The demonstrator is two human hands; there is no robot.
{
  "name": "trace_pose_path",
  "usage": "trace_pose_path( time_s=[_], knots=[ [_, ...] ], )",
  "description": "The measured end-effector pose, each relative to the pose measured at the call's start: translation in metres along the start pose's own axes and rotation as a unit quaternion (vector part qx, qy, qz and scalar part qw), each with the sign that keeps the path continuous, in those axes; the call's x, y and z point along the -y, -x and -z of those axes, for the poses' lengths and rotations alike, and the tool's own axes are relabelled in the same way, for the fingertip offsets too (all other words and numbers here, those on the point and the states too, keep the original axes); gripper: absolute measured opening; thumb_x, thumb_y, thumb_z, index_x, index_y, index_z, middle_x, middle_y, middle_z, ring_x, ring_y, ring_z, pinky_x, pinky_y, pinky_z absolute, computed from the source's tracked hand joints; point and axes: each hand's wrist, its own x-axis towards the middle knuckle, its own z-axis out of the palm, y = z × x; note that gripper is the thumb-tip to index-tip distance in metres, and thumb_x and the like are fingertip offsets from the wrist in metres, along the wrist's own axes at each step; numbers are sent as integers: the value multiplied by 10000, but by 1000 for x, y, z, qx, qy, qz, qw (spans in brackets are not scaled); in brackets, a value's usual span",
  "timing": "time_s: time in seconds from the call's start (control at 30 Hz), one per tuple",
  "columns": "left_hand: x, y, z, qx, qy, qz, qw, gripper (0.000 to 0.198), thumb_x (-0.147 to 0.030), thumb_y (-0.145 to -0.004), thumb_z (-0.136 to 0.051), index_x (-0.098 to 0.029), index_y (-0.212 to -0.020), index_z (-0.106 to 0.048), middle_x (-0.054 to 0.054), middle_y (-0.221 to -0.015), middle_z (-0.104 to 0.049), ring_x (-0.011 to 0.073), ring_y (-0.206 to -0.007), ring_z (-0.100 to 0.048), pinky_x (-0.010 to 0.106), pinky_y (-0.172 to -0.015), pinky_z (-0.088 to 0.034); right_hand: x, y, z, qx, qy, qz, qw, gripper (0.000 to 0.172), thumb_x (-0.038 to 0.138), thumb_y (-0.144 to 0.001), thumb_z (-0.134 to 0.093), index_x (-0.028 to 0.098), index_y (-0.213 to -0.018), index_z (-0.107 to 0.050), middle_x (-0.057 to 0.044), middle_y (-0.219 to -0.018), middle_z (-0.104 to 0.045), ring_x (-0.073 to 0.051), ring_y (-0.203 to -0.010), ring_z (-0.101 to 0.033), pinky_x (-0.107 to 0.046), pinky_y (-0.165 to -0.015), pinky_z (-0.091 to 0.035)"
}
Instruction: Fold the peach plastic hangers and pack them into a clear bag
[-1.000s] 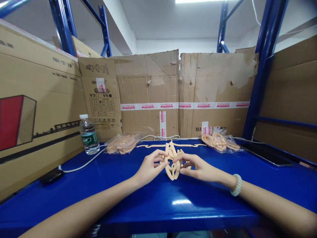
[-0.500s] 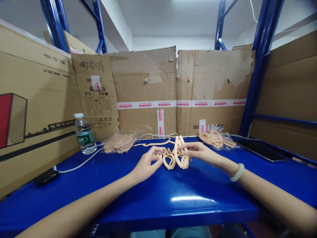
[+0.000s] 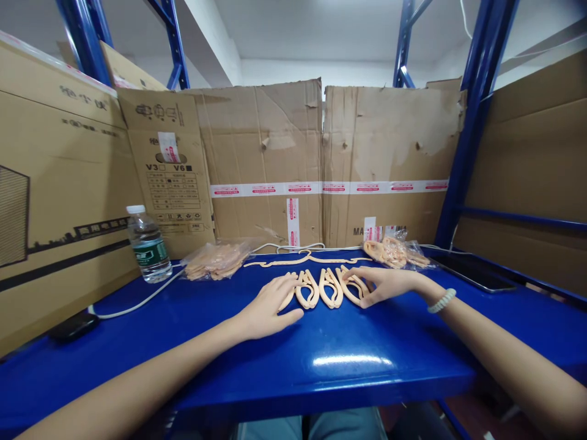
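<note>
Peach plastic loops (image 3: 328, 288) flat in a row on the blue worktop (image 3: 321, 366), nearer its back edge. Left hand (image 3: 268, 308) and right hand (image 3: 387, 282) at the row's two ends, fingers open, just touching, gripping nothing. Might slide or overlap on the slick top from one small nudge.

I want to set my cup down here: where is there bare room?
Bare blue shelf lies along the near edge between the forearms, between the cable and the left hand, and between the right hand and the tablet. The back is crowded: loops, left bag, right bag, bottle.
</note>
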Motion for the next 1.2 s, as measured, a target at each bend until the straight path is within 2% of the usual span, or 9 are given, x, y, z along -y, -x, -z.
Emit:
trace_pose_path(
  time_s=[0.1,0.2,0.4,0.5,0.6,0.73,0.97,1.2],
  knots=[
    [-5,4,2,69,-27,8,997,583,-482,-877,-511,-292,-1407,-359,80,-1527,-287,316,-1420,-181,592,-1123,-161,-3,-2,-2,2,17,13,1000,725,516,-692,-694,186,-1294,-461,-105,-1277,-526,-289,-1057,-537,-365,-888,-436],
    [-7,7,4,116,-40,15,992,622,-565,-886,-455,-325,-1440,-305,71,-1566,-172,340,-1435,-65,643,-1098,-121,-6,-3,-3,7,22,7,1000,761,534,-673,-711,171,-1291,-457,-107,-1201,-564,-275,-980,-560,-351,-815,-457],
    [-9,8,5,153,-85,23,984,618,-616,-908,-341,-348,-1459,-253,71,-1573,-124,324,-1434,27,640,-1097,-94,-9,-8,-8,-6,31,11,999,791,570,-678,-710,180,-1312,-441,-51,-919,-626,-235,-796,-577,-311,-681,-445],
    [-9,7,7,154,-92,34,983,617,-610,-909,-344,-341,-1458,-259,64,-1573,-129,328,-1435,8,633,-1102,-99,-10,-11,-12,-25,47,12,999,804,598,-693,-689,176,-1330,-440,-66,-944,-627,-246,-829,-584,-325,-719,-450],
    [-7,5,8,155,-92,47,983,620,-606,-910,-345,-338,-1462,-251,64,-1574,-128,336,-1434,-2,641,-1097,-103,-9,-13,-15,-43,50,15,998,827,614,-705,-672,173,-1360,-425,-108,-1128,-603,-286,-995,-570,-368,-859,-441],
    [1,4,6,143,-83,52,985,614,-595,-909,-361,-326,-1455,-277,77,-1570,-150,345,-1434,-5,653,-1089,-98,-7,-15,-18,-56,35,24,998,837,627,-719,-656,179,-1383,-411,-129,-1338,-500,-320,-1180,-487,-409,-999,-380],
    [11,5,1,99,-47,32,994,583,-569,-894,-436,-344,-1422,-337,78,-1546,-242,356,-1432,-59,670,-1077,-110,-5,-16,-19,-60,26,30,997,844,630,-727,-643,163,-1392,-415,-139,-1346,-500,-344,-1194,-483,-437,-1015,-377],
    [9,4,1,92,-44,40,994,580,-544,-890,-462,-328,-1416,-349,73,-1541,-257,348,-1431,-95,664,-1088,-95,-5,-16,-19,-58,38,27,997,824,622,-734,-645,172,-1385,-413,-135,-1350,-491,-328,-1206,-471,-436,-1021,-374]
  ],
)
